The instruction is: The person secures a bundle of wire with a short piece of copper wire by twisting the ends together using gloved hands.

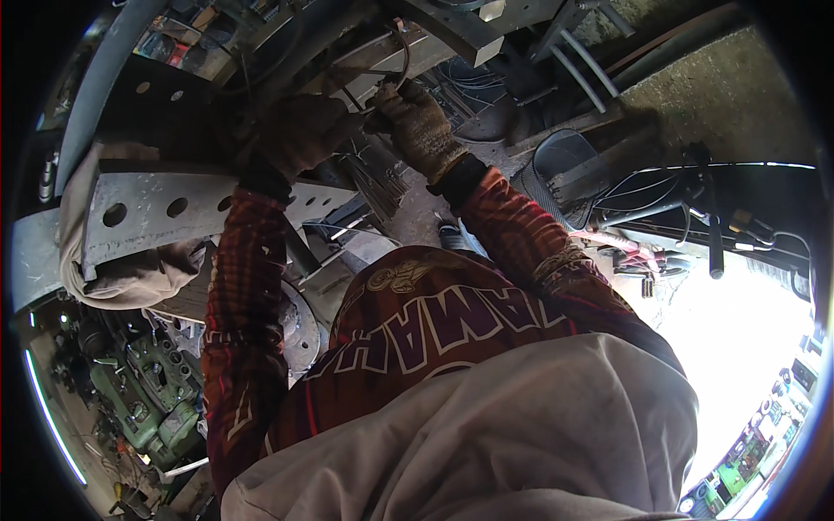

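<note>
Beige cloth (143,276) drapes over the left end of the perforated beam (146,208). Past its upper edge, toward the right end, here's the left hand (304,132), gloved, shadowed: can't tell its grip! Now the right hand (419,128), gloved, fingers curled where the thin cable (407,57) meets them; firmly held, can't tell. Then the mesh basket (566,165)!

**A machine and metal workshop**

Below the gloved fingers (391,97) lie thin metal rods (384,188); to their lower left, a metal beam (146,210) with round holes and, farther off, a green machine (135,399) with levers.
</note>
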